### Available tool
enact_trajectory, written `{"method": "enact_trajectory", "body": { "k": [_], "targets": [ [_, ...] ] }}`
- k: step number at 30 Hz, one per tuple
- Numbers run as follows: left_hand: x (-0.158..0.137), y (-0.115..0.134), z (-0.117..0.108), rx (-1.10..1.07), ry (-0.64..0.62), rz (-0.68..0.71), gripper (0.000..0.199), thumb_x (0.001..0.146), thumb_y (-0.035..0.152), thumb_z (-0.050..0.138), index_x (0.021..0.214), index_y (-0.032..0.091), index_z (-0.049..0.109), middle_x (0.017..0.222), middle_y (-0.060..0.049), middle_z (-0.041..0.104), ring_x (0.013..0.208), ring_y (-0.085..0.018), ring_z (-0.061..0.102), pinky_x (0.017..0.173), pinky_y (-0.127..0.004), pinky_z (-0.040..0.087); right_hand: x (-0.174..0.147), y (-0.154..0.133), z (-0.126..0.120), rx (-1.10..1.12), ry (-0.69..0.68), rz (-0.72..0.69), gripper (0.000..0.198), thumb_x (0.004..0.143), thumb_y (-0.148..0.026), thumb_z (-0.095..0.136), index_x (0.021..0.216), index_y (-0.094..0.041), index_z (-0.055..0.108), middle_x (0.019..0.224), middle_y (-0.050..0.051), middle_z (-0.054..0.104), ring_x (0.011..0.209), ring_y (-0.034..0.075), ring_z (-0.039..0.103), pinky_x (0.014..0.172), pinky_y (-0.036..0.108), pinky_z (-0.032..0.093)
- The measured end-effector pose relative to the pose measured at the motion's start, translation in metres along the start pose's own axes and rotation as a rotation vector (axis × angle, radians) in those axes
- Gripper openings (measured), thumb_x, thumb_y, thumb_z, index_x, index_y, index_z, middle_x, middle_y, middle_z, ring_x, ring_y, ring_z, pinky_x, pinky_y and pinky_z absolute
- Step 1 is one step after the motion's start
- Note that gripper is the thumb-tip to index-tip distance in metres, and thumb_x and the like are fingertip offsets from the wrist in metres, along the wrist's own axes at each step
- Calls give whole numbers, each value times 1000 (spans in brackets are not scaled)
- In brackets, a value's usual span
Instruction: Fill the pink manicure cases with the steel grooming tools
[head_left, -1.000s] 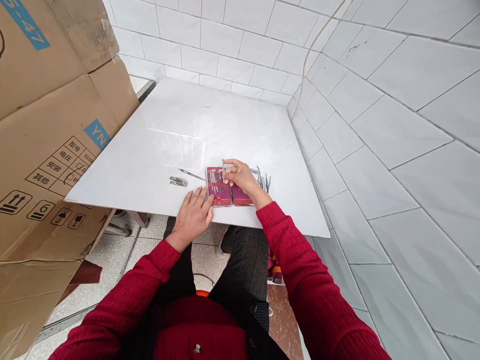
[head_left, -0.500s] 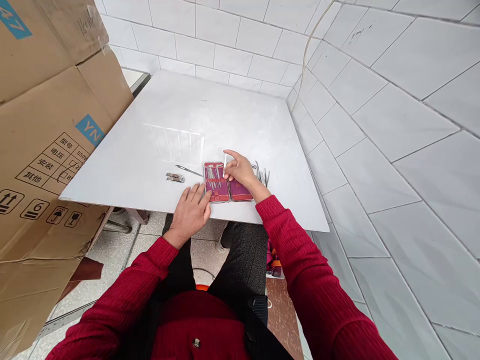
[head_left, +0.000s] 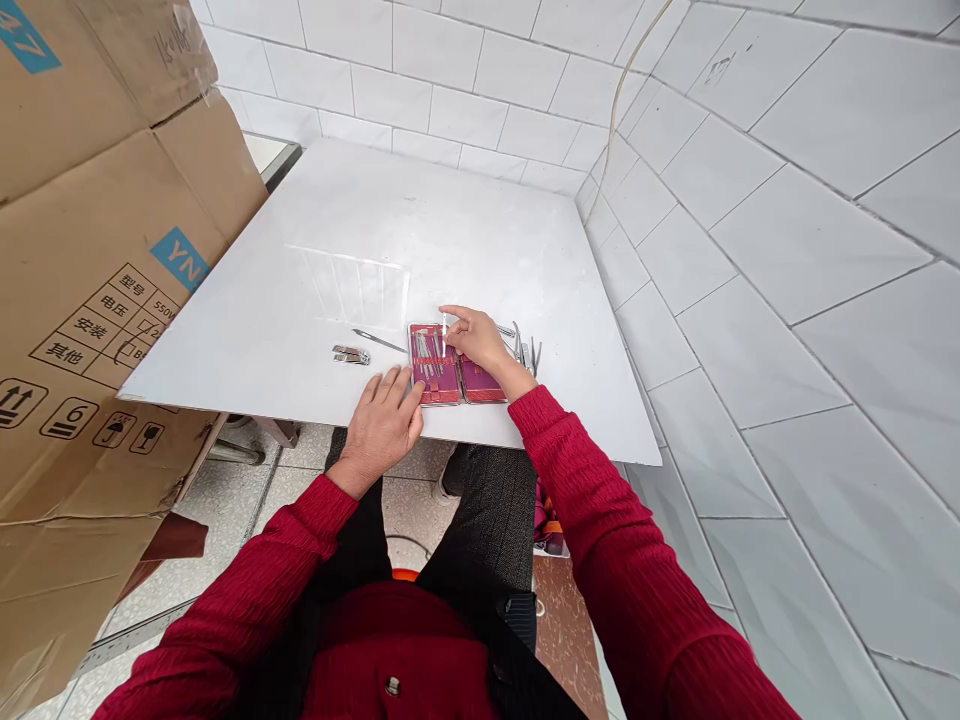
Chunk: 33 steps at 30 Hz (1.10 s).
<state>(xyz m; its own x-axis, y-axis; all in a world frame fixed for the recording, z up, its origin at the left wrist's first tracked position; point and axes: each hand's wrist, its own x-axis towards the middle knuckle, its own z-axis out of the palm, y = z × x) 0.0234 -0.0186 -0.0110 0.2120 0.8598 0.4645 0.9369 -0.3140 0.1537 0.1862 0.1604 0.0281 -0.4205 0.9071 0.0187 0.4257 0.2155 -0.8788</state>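
Manicure case [head_left: 450, 388] lies open on the desk [head_left: 510, 240], partly filled; right hand [head_left: 480, 342]'s grip pinches a slim tool [head_left: 444, 328] over it; left hand [head_left: 380, 420], loose, touches its edge; nail clipper [head_left: 351, 355] lies outside.

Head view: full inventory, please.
Tabletop: one, white, centre
Open case: one, maroon, near edge
Small tools: several, silver, in case
Slim tool: one, whitish, over case
Nail clipper: at least one, silver, tabletop left
Pointed tool: one, grey, left of case
Metal tools: several, silver, right of case
Carton: at least one, brown, left
Walls: two, white, behind, right
Cable: one, beige, corner
Floor: one, pale, below
Legs: two, dark, below
Left hand: one, red-sleeved, at case edge
Right hand: one, red-sleeved, holding slim tool
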Motion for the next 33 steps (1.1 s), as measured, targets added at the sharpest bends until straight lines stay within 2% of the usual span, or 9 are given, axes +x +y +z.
{"method": "enact_trajectory", "body": {
  "k": [5, 8, 11, 15, 18, 21, 26, 29, 33],
  "targets": [
    [0, 0, 0, 20, -12, 5, 43, 95, 21, 49, 135, 13, 64, 150, -19, 56, 142, -34, 50, 118, -54, 38, 0, 2, 0, -132, -3, -23, 49, 88, -16, 55, 135, -18, 66, 81, -2, 71, 65, 13, 58, 75, 28, 52],
    [1, 0, -1, 27, -11, 6, 42, 96, 21, 49, 134, 13, 64, 150, -19, 56, 141, -34, 51, 118, -54, 39, 0, 1, 3, -268, 42, -57, 42, 95, -16, 48, 131, -18, 70, 101, 4, 74, 85, 16, 64, 89, 31, 51],
    [1, 1, -2, 35, -6, 5, 41, 96, 22, 49, 133, 13, 65, 149, -19, 57, 141, -34, 52, 118, -53, 39, -3, -2, 7, -437, 81, -97, 41, 98, -14, 43, 123, -19, 75, 116, 9, 71, 103, 19, 63, 97, 32, 47],
    [1, 1, -2, 39, -7, 8, 41, 97, 21, 49, 133, 13, 65, 149, -20, 57, 140, -34, 52, 117, -54, 40, -11, -7, 13, -547, 82, -106, 46, 98, -9, 40, 128, -19, 73, 114, 10, 68, 102, 21, 61, 93, 30, 46],
    [1, 1, -2, 53, -5, 16, 40, 97, 22, 49, 133, 12, 65, 149, -20, 57, 139, -35, 53, 117, -54, 40, -19, -8, 15, -535, 88, -115, 46, 98, -8, 37, 123, -17, 74, 112, 10, 67, 101, 20, 61, 91, 29, 46],
    [1, 1, -1, 35, -2, 9, 41, 97, 21, 49, 134, 13, 65, 150, -19, 56, 140, -34, 52, 117, -54, 40, -23, -8, 14, -513, 105, -136, 43, 98, -8, 38, 117, -15, 75, 111, 9, 67, 101, 19, 61, 91, 30, 46],
    [0, 0, 1, 12, 6, 4, 42, 96, 21, 50, 135, 14, 64, 150, -19, 56, 142, -34, 51, 117, -54, 39, -23, -21, 16, -579, 120, -150, 32, 100, -17, 47, 118, -17, 73, 115, 9, 67, 106, 21, 61, 91, 31, 45],
    [-1, 0, 1, 45, 13, 15, 41, 97, 22, 49, 134, 13, 64, 150, -19, 56, 141, -34, 51, 118, -53, 39, -19, -40, 25, -670, 55, -176, 27, 101, -24, 49, 110, -19, 74, 112, 8, 69, 103, 22, 63, 87, 31, 45],
    [-2, 1, 1, 56, 10, 13, 41, 97, 22, 49, 134, 12, 64, 150, -20, 56, 141, -35, 51, 118, -53, 39, -7, -65, 47, -836, -120, -186, 24, 100, -32, 56, 104, -18, 75, 110, 10, 72, 100, 23, 65, 82, 31, 46]
  ]
}}
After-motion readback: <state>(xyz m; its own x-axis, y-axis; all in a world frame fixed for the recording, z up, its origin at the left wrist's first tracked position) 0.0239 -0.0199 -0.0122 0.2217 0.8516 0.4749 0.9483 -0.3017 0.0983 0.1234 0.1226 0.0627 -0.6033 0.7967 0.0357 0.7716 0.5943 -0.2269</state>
